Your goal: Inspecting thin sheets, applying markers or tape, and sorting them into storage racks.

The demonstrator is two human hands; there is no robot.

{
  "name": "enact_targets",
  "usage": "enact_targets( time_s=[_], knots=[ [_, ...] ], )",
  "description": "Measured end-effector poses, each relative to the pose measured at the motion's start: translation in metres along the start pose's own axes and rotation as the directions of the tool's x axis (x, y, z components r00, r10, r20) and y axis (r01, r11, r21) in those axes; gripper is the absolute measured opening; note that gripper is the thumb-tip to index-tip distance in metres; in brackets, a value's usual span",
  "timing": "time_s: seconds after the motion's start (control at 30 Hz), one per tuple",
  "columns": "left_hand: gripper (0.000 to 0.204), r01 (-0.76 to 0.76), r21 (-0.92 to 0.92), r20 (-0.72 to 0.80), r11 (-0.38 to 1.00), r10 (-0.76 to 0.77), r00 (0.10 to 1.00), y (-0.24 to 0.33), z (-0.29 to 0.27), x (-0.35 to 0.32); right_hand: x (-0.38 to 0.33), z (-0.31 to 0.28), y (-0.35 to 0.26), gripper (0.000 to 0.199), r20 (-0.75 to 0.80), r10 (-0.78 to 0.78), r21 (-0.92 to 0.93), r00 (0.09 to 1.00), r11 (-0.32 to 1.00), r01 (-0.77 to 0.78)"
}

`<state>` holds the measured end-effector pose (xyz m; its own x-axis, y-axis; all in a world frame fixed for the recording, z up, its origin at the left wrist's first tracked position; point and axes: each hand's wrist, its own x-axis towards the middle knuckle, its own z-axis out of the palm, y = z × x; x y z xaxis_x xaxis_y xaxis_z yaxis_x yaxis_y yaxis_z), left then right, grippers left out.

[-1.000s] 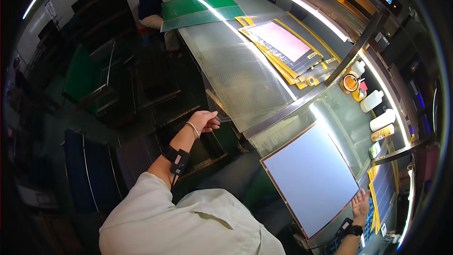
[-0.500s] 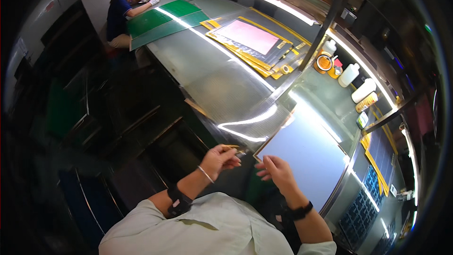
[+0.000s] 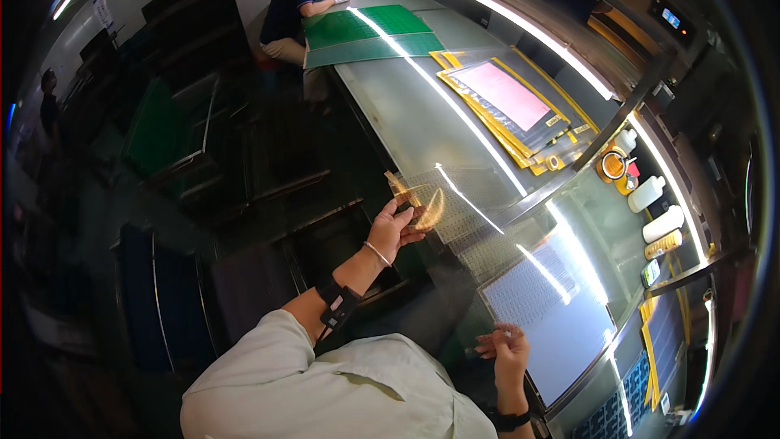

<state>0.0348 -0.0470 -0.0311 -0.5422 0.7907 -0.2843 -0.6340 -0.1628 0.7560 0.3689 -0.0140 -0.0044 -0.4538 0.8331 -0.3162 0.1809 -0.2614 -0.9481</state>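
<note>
My left hand (image 3: pixel 392 232) is closed at the left edge of a thin see-through sheet (image 3: pixel 475 205) with a fine printed pattern. Beside these fingers the edge curls up and catches a yellowish glow. The sheet slants over the workbench and partly over a pale lit panel (image 3: pixel 561 349), whose surface shows through it. My right hand (image 3: pixel 508 348) is near the panel's near left edge, fingers bent together. Whether the sheet's corner is pinched there is too blurred to tell.
Yellow-edged sheets with a pink one (image 3: pixel 504 93) lie farther along the bench. White bottles (image 3: pixel 646 193) and an orange-rimmed can (image 3: pixel 611 166) line the right side. A person (image 3: pixel 296 4) works beyond a green mat (image 3: pixel 366 28). Dark racks (image 3: pixel 317 236) stand on the left.
The view has swung left. My left hand has moved farther away with the sheet's edge, which has risen and curls. My right hand has come nearer to my body, and the hands are wider apart.
</note>
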Motion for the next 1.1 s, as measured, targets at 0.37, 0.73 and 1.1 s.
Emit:
enact_targets(
  time_s=[0.37, 0.73, 1.1],
  knots=[
    [0.055, -0.106, 0.296, 0.238, 0.949, 0.034, 0.971, 0.026, 0.068, -0.040, -0.049, -0.020, 0.038, 0.019, 0.037, 0.216, 0.399, 0.976, 0.892, -0.213],
    [0.037, 0.268, 0.436, 0.052, 0.859, -0.322, 0.945, -0.030, 0.047, -0.044, -0.091, -0.062, 0.064, 0.019, -0.216, 0.273, 0.397, 0.937, 0.902, -0.172],
    [0.024, -0.256, 0.515, 0.388, 0.818, 0.044, 0.920, -0.013, 0.080, -0.031, -0.105, -0.128, -0.002, 0.018, -0.435, 0.040, -0.090, 0.900, 0.992, -0.087]
  ],
)
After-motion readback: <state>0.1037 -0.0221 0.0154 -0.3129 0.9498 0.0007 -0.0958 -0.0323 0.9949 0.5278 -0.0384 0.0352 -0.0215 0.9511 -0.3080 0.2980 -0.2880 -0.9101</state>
